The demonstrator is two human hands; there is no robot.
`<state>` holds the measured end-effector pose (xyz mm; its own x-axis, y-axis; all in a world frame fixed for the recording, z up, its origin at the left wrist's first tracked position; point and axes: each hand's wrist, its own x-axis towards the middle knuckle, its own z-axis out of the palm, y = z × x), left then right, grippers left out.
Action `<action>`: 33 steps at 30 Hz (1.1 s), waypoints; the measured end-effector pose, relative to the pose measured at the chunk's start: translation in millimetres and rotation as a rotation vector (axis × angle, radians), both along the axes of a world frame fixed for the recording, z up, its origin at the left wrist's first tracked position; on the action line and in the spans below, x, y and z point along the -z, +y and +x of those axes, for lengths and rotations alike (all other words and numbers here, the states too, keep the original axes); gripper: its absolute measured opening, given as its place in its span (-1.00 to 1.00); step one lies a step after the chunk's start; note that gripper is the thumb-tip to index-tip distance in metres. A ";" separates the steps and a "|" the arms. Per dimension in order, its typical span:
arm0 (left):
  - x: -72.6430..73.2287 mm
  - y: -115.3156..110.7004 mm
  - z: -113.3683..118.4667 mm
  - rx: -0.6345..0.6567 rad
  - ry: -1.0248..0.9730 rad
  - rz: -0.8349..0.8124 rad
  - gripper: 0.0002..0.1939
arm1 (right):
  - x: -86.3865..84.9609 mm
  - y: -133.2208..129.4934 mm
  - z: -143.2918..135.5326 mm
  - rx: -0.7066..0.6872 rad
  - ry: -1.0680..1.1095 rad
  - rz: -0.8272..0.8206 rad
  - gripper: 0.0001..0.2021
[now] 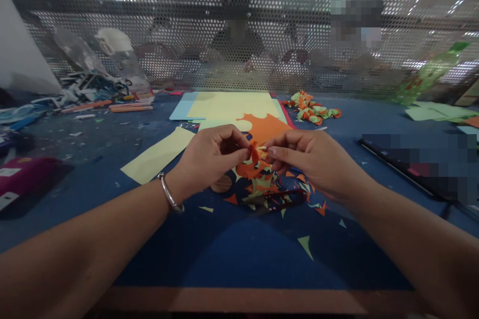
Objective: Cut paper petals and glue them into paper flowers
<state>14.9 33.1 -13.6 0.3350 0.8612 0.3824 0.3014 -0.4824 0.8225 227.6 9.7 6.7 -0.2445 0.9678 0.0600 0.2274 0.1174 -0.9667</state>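
My left hand (219,152), with a silver bangle at the wrist, pinches a small orange paper flower (255,151) between thumb and fingers. My right hand (299,152) is closed on a short, thin, pale stick (262,148) that touches the flower's right side. Fingertips hide part of both pieces. Behind and below lie a cut-out orange paper sheet (264,127) and a heap of orange and pale green paper scraps (267,184). Dark-handled scissors (286,199) rest among the scraps, and a round brown piece (221,184) lies under my left hand.
Yellow sheets (232,103) and a yellow strip (159,154) lie beyond. Finished-looking orange and green paper flowers (312,108) sit at the back right. A clear bottle (129,67), a green bottle (430,75), a purple pouch (30,174) and a dark flat device (404,167) stand around. Perforated metal mesh (179,20) closes the back.
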 end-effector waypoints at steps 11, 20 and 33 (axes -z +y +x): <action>1.8 -0.9 3.1 -0.018 -0.071 -0.076 -0.90 | 4.9 1.2 1.4 -0.078 -0.115 0.025 -0.85; -1.6 -9.2 5.9 -0.092 -0.094 0.018 -0.92 | 7.2 0.4 -1.8 -0.075 -0.138 0.054 -0.78; -2.6 -14.3 8.9 -0.067 -0.097 0.082 -0.86 | 11.7 -0.7 0.1 0.008 -0.310 0.319 -0.81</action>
